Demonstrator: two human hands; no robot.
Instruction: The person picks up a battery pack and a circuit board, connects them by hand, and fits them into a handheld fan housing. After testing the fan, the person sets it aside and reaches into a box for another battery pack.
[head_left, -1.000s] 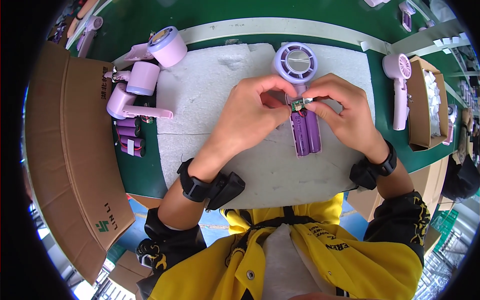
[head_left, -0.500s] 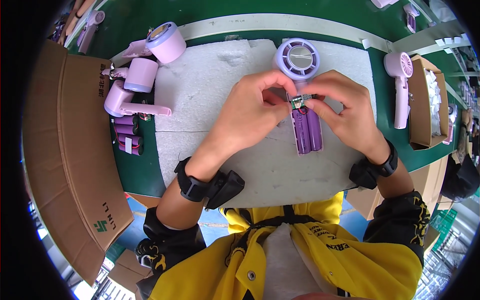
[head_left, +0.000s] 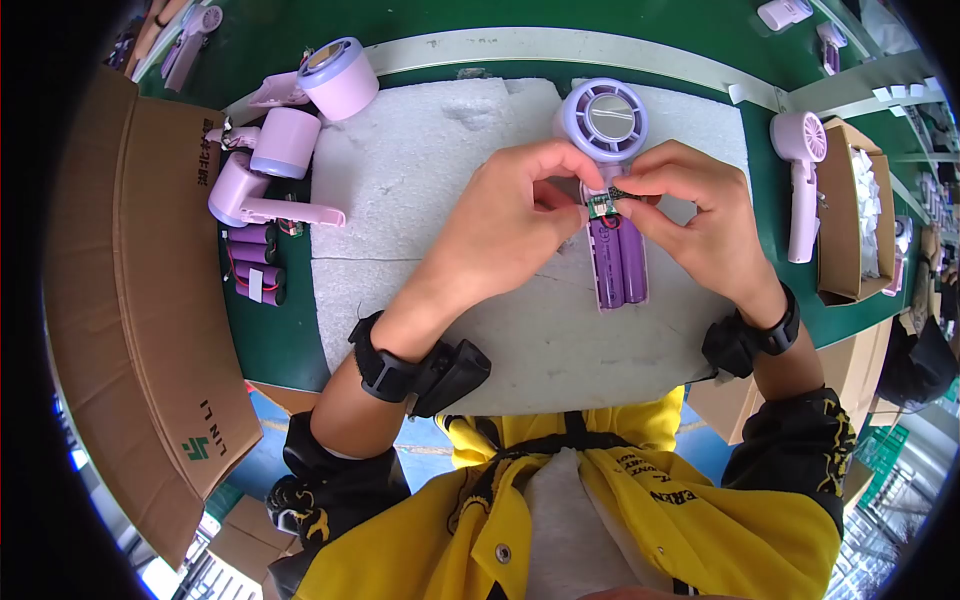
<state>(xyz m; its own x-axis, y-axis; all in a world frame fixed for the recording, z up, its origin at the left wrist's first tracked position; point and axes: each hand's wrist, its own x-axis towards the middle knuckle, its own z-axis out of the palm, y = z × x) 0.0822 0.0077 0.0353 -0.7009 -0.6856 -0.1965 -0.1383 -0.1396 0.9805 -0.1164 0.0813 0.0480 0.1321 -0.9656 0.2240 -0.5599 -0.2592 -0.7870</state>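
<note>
Two batteries point(head_left: 619, 265) lie in the open fan point(head_left: 607, 118); at their upper ends, your right hand's point(head_left: 705, 215) fingers pinch the circuit board point(head_left: 602, 207), likely steadying it; whether your left hand point(head_left: 505, 225) clamps it, I can't tell.

Cardboard box point(head_left: 140, 300), left: a line of dark Latin capitals point(head_left: 213, 425) beside a green angular emblem point(head_left: 195, 448), plus a short column of dark East Asian characters point(head_left: 205, 150) near the upper edge. Yellow jacket point(head_left: 740, 535): dark capital lettering point(head_left: 668, 492) in rows on its right front. Purple battery pack point(head_left: 250, 256), left: white rectangular label point(head_left: 256, 285); paired purple cells point(head_left: 608, 268), centre: small dark marks, possibly lettering, too fine to read.
</note>
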